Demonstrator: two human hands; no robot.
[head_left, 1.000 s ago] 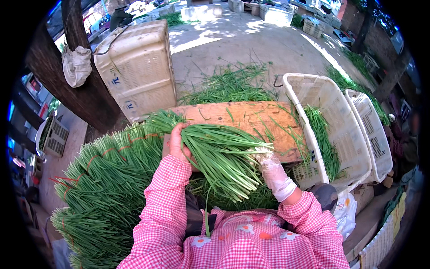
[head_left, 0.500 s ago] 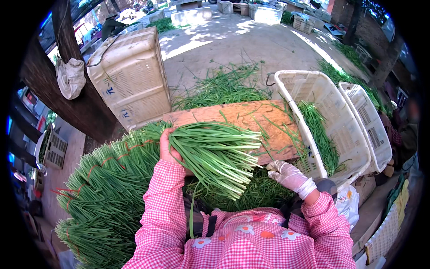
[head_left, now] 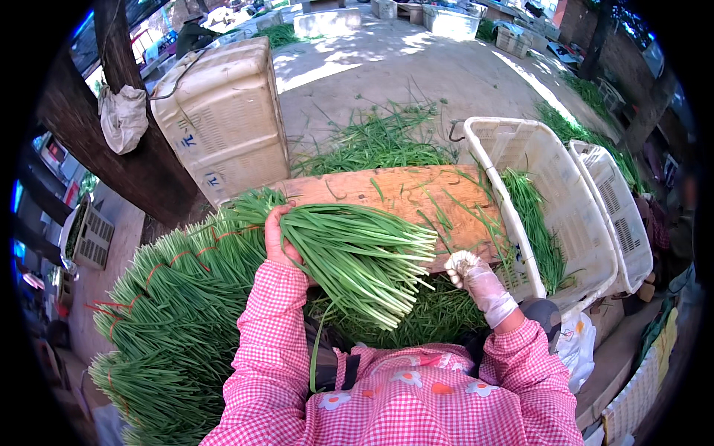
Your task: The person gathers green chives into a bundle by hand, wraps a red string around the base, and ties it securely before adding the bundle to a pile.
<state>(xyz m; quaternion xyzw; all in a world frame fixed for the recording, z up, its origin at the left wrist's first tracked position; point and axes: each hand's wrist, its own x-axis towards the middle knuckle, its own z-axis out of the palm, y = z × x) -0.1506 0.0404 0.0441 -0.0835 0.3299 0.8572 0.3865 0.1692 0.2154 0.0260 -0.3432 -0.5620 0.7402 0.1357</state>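
My bare left hand (head_left: 278, 239) is closed around the leafy end of a loose bunch of garlic chives (head_left: 357, 253), held over the near edge of a wooden board (head_left: 357, 190). The pale cut ends fan out toward the right. My right hand (head_left: 470, 276), in a thin whitish glove, is curled up by the board's near right edge, apart from the bunch. Its fingers are bent in, so what they hold, if anything, is hidden. At my left lie several stacked bundles of chives (head_left: 171, 320), bound with red ties (head_left: 152, 275).
Right of the board, a white plastic crate (head_left: 587, 215) holds loose chives, with a second crate (head_left: 613, 197) beside it. Cut greens (head_left: 379, 141) litter the ground beyond the board. A tall crate (head_left: 223, 119) stands back left near a tree trunk (head_left: 97, 141). Another person (head_left: 193, 36) sits far off.
My right hand has gone from fingers partly stretched to curled in and has risen slightly. The bunch in my left hand stays nearly in place. The view has shifted a little.
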